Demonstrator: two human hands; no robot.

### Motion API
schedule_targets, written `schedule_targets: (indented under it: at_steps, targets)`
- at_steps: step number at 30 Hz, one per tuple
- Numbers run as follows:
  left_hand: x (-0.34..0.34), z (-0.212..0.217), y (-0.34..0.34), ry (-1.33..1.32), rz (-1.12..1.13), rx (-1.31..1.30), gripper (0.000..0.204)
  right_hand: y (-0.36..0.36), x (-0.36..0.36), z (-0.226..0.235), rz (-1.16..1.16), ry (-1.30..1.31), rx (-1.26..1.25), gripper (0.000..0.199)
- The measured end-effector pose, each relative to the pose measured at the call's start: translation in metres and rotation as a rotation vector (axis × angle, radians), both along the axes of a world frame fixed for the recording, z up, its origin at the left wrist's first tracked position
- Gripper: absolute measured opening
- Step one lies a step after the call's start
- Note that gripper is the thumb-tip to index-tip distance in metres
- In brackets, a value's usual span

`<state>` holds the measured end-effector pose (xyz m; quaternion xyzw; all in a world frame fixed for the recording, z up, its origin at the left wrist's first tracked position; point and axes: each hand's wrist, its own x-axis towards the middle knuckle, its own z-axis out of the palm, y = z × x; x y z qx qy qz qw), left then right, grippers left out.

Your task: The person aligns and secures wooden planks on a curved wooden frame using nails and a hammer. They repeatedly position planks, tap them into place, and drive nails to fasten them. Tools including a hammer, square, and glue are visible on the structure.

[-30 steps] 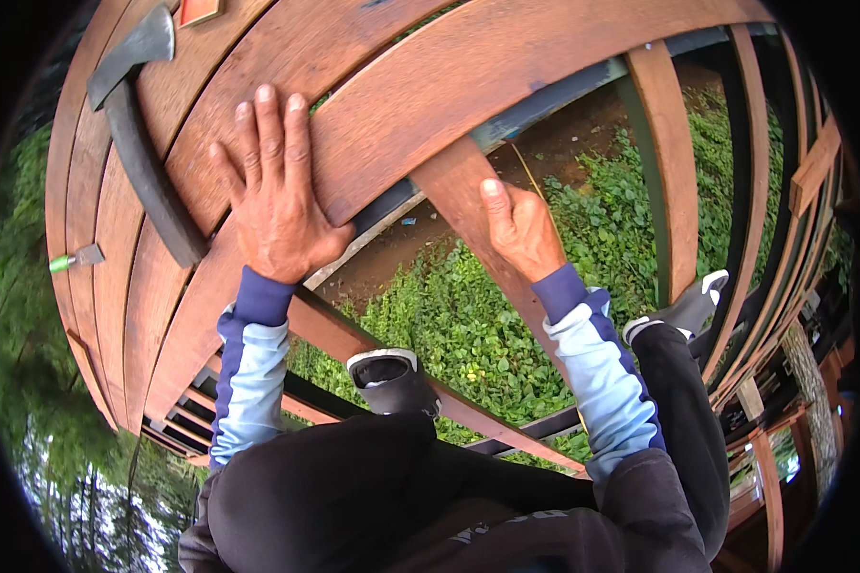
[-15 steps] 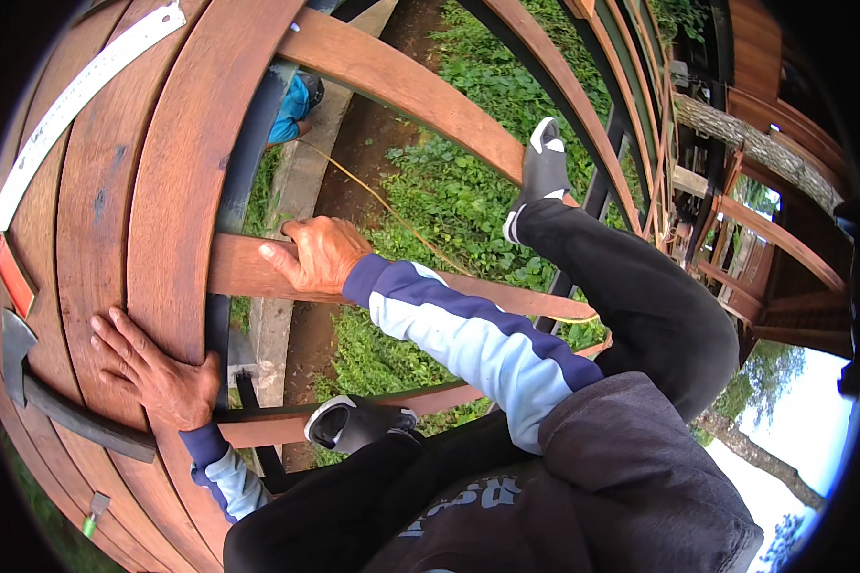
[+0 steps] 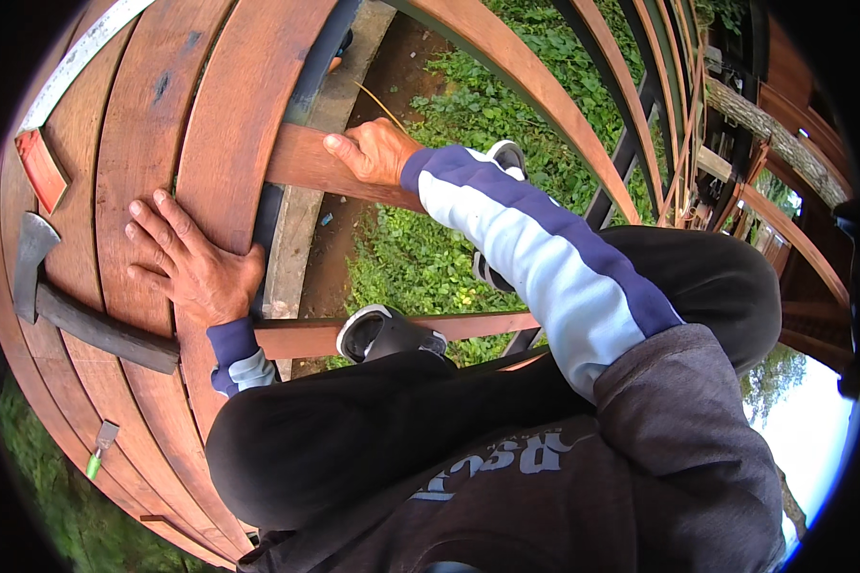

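Observation:
My left hand point(image 3: 196, 263) lies flat with fingers spread on the brown deck planks point(image 3: 234, 124). My right hand point(image 3: 377, 155) is closed round a narrow wooden beam point(image 3: 306, 160), its thumb on the top face; the beam juts out from the deck edge over the gap. Left of my left hand, a hatchet point(image 3: 105, 329) with a dark curved handle rests on the planks. Beyond it lies a square with a white ruled blade point(image 3: 76, 62) and a reddish wooden stock point(image 3: 43, 172).
A chisel-like tool with a green handle point(image 3: 102, 449) lies on the outer planks. Beside the deck, open gaps between curved beams point(image 3: 545, 95) show green plants point(image 3: 487, 105) and a concrete strip point(image 3: 301, 229) below. My shoes point(image 3: 387, 334) are among the beams. A log point(image 3: 774, 134) stands far right.
My right foot has come off the farther beam and drawn in closer, behind my right forearm. The view has shifted, while both hands keep to the planks and the beam.

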<state>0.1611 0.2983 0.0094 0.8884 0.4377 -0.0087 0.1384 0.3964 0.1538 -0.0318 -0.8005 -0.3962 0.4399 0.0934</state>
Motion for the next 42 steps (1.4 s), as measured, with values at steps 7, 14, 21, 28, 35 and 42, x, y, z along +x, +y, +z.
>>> schedule_targets:
  at_steps: [7, 14, 21, 28, 35, 42]
  targets:
    - [0.002, 0.001, 0.000, -0.013, 0.021, 0.011, 0.133, 0.003, 0.001, 0.002, -0.015, 0.040, -0.002, 0.087]
    - [0.000, -0.001, 0.000, 0.002, 0.025, 0.020, 0.131, 0.052, 0.037, 0.035, 0.591, 0.071, -0.354, 0.086]
    - [0.002, 0.011, 0.002, 0.213, -0.046, -0.012, 0.137, 0.106, 0.153, 0.102, 0.909, -0.424, 0.423, 0.028]
    - [0.018, 0.031, 0.005, 0.514, -0.098, -0.091, 0.139, 0.002, 0.160, 0.043, 0.494, -0.157, 0.841, 0.015]
    - [0.040, 0.023, -0.009, 0.548, 0.070, -0.015, 0.135, -0.075, 0.175, -0.041, 0.408, -0.075, 0.727, 0.019]
    - [0.054, -0.024, -0.023, 0.258, 0.386, 0.203, 0.121, -0.091, 0.179, -0.078, 0.152, 0.002, 0.509, 0.020]
